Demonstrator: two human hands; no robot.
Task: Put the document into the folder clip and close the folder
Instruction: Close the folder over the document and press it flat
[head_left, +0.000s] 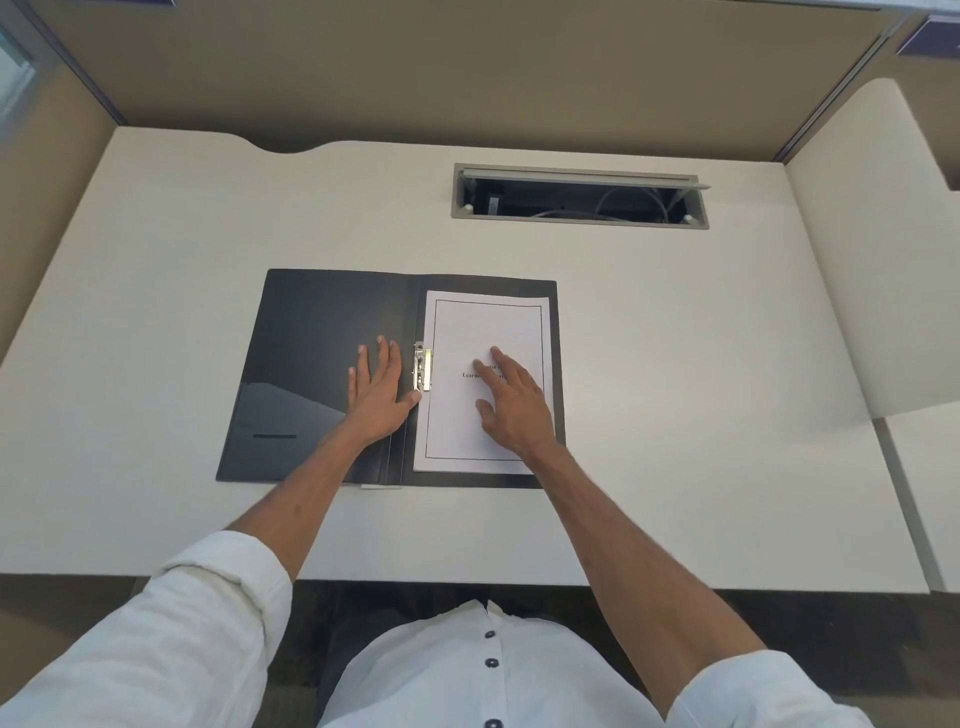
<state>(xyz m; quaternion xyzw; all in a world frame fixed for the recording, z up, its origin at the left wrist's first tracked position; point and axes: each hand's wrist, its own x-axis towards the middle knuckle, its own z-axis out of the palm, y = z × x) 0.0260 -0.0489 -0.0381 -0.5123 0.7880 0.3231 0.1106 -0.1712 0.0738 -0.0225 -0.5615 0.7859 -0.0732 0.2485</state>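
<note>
Document: a thin white sheaf, black border line, some printed title at centre partly under your fingers. It lies flat on the right inner panel of the open black folder, its left edge at or tucked under the metal lever clip by the spine. Whether the clip is already clamped down on that edge, you cannot tell from here.

Handling, as a guess: light, limp paper that will slide on the smooth plastic panel and buckle if you push it from one corner. Keep it pinned with a flat palm and steer it by the face, not the edge. If you need to lift it, take the free right margin between thumb and fingers. The clip looks stiff and sprung; work it by its lever end, fingers clear of the pinch.

Your right hand rests open on the page, fingers spread, pressing down and gripping nothing. Your left hand lies open and flat on the left cover just beside the spine, thumb tip touching or nearly touching the clip's lower end, also holding nothing.

Folder: thin, flexible covers, a pocket on the lower left panel. To close it, lift the left cover by its outer edge and swing it over.

Around it: a pale desk, an open cable tray well behind, beige partition walls.
</note>
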